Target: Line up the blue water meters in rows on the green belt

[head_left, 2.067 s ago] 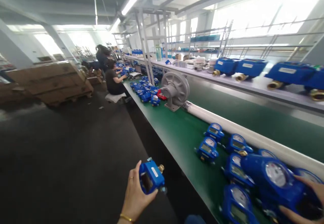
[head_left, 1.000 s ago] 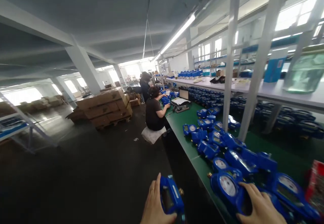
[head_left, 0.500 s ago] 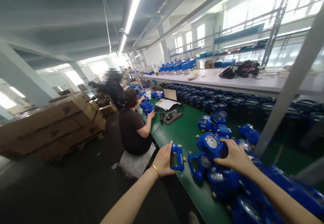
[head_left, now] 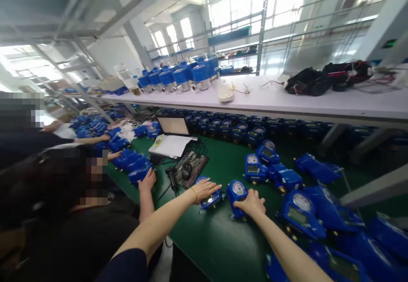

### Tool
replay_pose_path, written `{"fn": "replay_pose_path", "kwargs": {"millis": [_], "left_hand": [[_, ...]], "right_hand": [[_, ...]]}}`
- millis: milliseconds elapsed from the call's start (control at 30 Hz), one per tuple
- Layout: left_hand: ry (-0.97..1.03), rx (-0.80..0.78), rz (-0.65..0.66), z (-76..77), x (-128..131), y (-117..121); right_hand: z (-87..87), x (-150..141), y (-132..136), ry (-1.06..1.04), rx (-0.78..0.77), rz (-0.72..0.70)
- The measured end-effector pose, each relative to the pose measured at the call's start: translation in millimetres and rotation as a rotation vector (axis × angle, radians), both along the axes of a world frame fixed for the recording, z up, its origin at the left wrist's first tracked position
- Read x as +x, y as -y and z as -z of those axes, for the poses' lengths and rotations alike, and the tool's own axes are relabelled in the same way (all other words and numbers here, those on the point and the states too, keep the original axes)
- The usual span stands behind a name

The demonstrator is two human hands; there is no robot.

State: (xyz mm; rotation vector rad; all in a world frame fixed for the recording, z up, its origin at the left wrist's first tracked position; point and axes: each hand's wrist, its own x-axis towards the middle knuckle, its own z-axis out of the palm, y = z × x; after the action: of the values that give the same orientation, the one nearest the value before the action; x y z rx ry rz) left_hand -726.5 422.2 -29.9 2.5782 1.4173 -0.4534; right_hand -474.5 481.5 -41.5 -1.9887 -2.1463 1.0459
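Note:
My left hand (head_left: 204, 188) lies with stretched fingers on top of a blue water meter (head_left: 211, 199) that rests on the green bench (head_left: 216, 239). My right hand (head_left: 251, 203) is wrapped round a second blue meter (head_left: 236, 192) with a round dial, set down just to the right of the first. Both arms reach forward over the bench's near edge.
A seated person (head_left: 63, 214) is close on my left, one hand (head_left: 147, 182) on the bench. A laptop (head_left: 172, 134), a mouse on a dark pad (head_left: 188, 170), many blue meters (head_left: 299, 214) and a white shelf (head_left: 255, 99) with more meters surround my hands.
I have walked along the bench up to the seated person. Both meters, carried in the air before, now rest on the green surface, and my left fingers have spread out.

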Motion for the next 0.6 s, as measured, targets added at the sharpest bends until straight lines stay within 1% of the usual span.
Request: {"fn": "replay_pose_path", "kwargs": {"millis": [67, 100, 133, 167, 233, 267, 300, 333, 400, 433, 500, 567, 600], "left_hand": [[0.07, 0.005, 0.055, 5.7, -31.7, -22.1], [0.133, 0.01, 0.042, 7.6, -44.3, -30.2], [0.228, 0.027, -0.045, 9.7, -54.1, -35.9], [0.339, 0.056, -0.201, 12.5, -60.6, -39.3], [0.526, 0.145, -0.627, 21.4, -63.9, -40.5], [0.579, 0.19, -0.831, 27.3, -61.5, -39.4], [0.604, 0.222, -0.988, 33.5, -57.6, -38.1], [0.614, 0.236, -1.086, 39.1, -53.2, -37.4], [0.633, 0.226, -1.196, 45.7, -46.5, -39.8], [0.649, 0.218, -1.239, 45.9, -45.4, -43.4], [0.678, 0.197, -1.291, 41.4, -47.0, -54.6], [0.693, 0.183, -1.32, 35.0, -47.4, -64.4], [0.68, 0.204, -1.348, 32.7, -44.0, -65.2]], "right_hand": [[3.2, -32.7, -6.0, 0.008, 0.017, 0.105], [3.8, -48.1, -9.6, 0.006, 0.031, 0.152], [3.9, -62.0, -13.2, -0.001, 0.047, 0.192], [3.9, -74.2, -16.8, -0.015, 0.064, 0.221], [4.2, -92.2, -22.7, -0.063, 0.096, 0.245], [4.6, -98.4, -24.8, -0.094, 0.112, 0.249], [5.1, -103.3, -26.2, -0.126, 0.127, 0.255], [5.7, -107.5, -27.2, -0.157, 0.14, 0.264], [6.5, -115.0, -29.0, -0.214, 0.165, 0.292], [6.6, -118.4, -30.5, -0.241, 0.179, 0.302], [5.8, -121.2, -34.9, -0.296, 0.205, 0.296], [2.6, -111.8, -37.4, -0.352, 0.228, 0.262], [-0.4, -99.9, -35.2, -0.378, 0.24, 0.245]]}}
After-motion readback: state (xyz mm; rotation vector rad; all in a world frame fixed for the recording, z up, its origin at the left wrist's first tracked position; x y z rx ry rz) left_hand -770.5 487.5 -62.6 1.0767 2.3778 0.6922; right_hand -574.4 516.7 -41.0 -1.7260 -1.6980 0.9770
